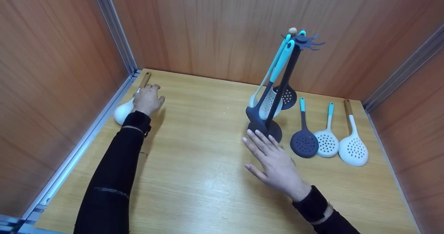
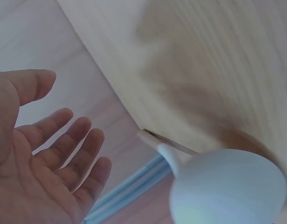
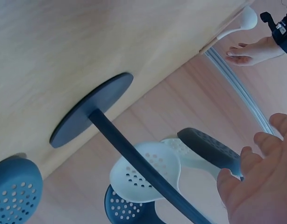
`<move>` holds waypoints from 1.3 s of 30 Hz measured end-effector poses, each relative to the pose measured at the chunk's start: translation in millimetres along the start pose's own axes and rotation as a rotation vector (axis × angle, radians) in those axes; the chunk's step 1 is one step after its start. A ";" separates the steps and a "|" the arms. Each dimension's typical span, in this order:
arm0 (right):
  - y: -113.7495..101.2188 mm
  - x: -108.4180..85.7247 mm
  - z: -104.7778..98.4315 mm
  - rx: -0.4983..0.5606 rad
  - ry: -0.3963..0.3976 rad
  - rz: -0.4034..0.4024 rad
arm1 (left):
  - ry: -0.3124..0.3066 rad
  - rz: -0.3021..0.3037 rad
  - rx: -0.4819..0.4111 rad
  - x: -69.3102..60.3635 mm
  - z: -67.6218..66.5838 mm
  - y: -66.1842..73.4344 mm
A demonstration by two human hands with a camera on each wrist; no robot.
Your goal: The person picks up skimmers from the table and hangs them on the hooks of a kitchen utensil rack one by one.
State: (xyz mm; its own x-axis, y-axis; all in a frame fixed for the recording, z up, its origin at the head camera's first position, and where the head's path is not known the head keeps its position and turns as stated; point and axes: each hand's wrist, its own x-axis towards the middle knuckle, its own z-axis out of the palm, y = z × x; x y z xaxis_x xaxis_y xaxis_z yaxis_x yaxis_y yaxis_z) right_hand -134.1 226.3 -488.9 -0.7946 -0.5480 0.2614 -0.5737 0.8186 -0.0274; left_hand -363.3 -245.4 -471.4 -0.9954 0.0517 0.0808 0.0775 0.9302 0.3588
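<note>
At the far left of the head view my left hand [image 1: 148, 99] hovers by a white ladle [image 1: 124, 112] with a wooden handle. The left wrist view has the ladle's bowl [image 2: 227, 186] apart from the relaxed fingers of my left hand [image 2: 54, 163]. My right hand [image 1: 275, 163], fingers straight and spread, is in front of the round base [image 1: 275, 131] of a dark utensil stand; it holds nothing. Several turquoise-handled utensils hang on the stand, among them a dark ladle [image 1: 254, 113] and a white slotted one [image 1: 266, 105]. The right wrist view shows the stand's pole [image 3: 134, 156] beside my right hand [image 3: 265, 182].
Right of the stand lie a dark slotted skimmer [image 1: 304, 144], a white one [image 1: 326, 144] with a turquoise handle and a white one [image 1: 353, 150] with a wooden handle. Wood panels [image 1: 208, 29] with metal edge rails [image 1: 86, 140] enclose the table on the left, back and right.
</note>
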 end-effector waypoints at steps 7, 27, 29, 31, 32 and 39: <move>-2.5 -2.0 5.6 -0.017 -0.042 -0.007 | -0.027 -0.060 0.045 5.1 4.5 -19.8; -4.1 -4.6 15.8 0.012 -0.143 -0.001 | -0.075 -0.219 0.109 7.4 18.7 -56.9; -4.0 -4.6 16.2 0.016 -0.147 -0.002 | -0.089 -0.227 0.125 7.1 18.2 -55.7; -4.0 -4.5 16.3 0.018 -0.141 -0.006 | -0.094 -0.229 0.134 6.5 17.6 -54.8; -4.0 -4.6 16.1 0.018 -0.137 -0.008 | -0.095 -0.227 0.135 6.3 17.3 -54.8; -3.5 -4.8 15.1 0.025 -0.126 -0.009 | -0.078 -0.229 0.089 3.2 13.3 -53.0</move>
State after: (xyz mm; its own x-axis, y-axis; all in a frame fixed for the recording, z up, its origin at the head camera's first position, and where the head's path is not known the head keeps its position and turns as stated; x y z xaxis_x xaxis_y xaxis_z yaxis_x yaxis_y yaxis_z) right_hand -131.3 223.5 -504.7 -0.8071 -0.5740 0.1383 -0.5845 0.8098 -0.0503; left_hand -371.3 -289.7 -502.5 -0.9880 -0.1395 -0.0662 -0.1525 0.9489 0.2764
